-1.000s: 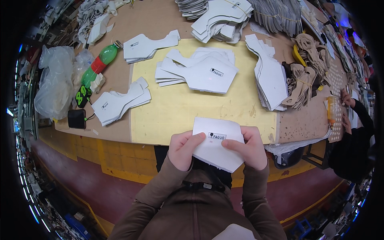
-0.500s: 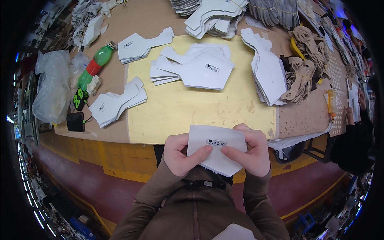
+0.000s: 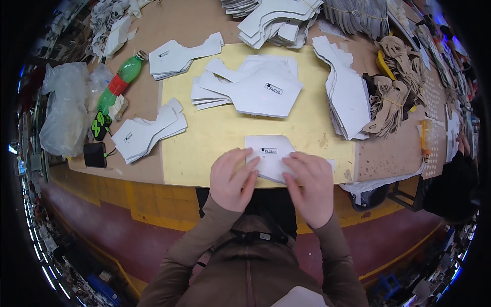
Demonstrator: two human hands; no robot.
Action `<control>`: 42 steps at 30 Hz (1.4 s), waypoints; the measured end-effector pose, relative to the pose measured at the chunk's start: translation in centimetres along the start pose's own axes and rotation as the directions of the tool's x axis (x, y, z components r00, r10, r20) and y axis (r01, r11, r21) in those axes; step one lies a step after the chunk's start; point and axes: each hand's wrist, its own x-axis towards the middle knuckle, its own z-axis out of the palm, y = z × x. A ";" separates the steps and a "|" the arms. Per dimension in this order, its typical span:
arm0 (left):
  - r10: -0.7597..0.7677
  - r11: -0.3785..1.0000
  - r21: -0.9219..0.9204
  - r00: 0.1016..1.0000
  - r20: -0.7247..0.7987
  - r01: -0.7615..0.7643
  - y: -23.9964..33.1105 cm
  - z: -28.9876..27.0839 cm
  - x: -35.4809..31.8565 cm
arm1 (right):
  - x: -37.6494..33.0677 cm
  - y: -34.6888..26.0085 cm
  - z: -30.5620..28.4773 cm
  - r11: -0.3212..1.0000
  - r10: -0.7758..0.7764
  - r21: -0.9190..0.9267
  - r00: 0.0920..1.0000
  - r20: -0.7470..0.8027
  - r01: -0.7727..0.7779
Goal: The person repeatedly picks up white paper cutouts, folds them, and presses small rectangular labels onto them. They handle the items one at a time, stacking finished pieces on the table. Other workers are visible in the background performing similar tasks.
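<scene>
A white cut leather-like shoe piece (image 3: 267, 162) with a small black printed label lies flat at the front edge of the yellow work mat (image 3: 215, 148). My left hand (image 3: 231, 178) is at its left edge, fingers apart and fingertips touching it. On the other side my right hand (image 3: 311, 187) has its fingers spread over the piece's right part, hiding some of it. A pale tip (image 3: 331, 163) shows just past that hand. Farther up the mat lies a pile of similar white pieces (image 3: 268, 92), the top one showing the same kind of label.
White piece stacks lie at the left (image 3: 151, 132), far left (image 3: 179, 55), right (image 3: 345, 94) and back (image 3: 279, 20). Beige strap bundles (image 3: 391, 100) sit at right. A green bottle (image 3: 120, 82), plastic bag (image 3: 64, 112) and black phone-like object (image 3: 95, 155) occupy the left side.
Both hands have moved forward from above my lap to the table edge, bringing the white piece down onto the mat. The thumbs have come off its face and the fingers have loosened.
</scene>
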 end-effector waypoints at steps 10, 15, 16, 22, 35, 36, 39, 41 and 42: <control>-0.112 0.973 0.220 0.972 0.208 0.065 2.1 0.8 0.0 | -0.9 -0.8 2.4 0.956 0.035 -0.292 0.994 0.103 -0.003; -0.161 0.960 0.261 0.961 0.224 0.100 3.0 0.8 0.4 | -0.6 -1.5 2.3 0.934 0.060 -0.357 0.986 0.154 -0.001; -0.157 0.959 0.266 0.962 0.225 0.094 3.1 0.8 0.5 | -0.5 -1.5 2.3 0.933 0.066 -0.360 0.985 0.161 -0.003; -0.162 0.952 0.290 0.960 0.230 0.092 3.4 0.8 0.7 | -0.1 -1.9 2.2 0.924 0.066 -0.381 0.984 0.164 0.002; -0.154 0.960 0.264 0.965 0.214 0.094 3.3 0.8 0.4 | -0.3 -1.6 2.5 0.935 0.034 -0.353 0.990 0.137 0.016; -0.161 0.963 0.249 0.963 0.214 0.106 3.3 0.8 0.4 | -0.3 -1.5 2.4 0.935 0.033 -0.353 0.989 0.144 0.020; -0.182 0.971 0.192 0.957 0.224 0.140 3.2 0.7 0.4 | -0.2 -1.8 2.3 0.925 0.039 -0.379 0.986 0.164 0.026; -0.190 0.973 0.172 0.953 0.234 0.151 3.1 0.6 0.4 | -0.1 -1.9 2.2 0.913 0.044 -0.407 0.984 0.170 0.029; -0.202 0.973 0.159 0.950 0.238 0.166 3.1 0.5 0.3 | 0.0 -2.0 2.2 0.908 0.044 -0.419 0.984 0.172 0.033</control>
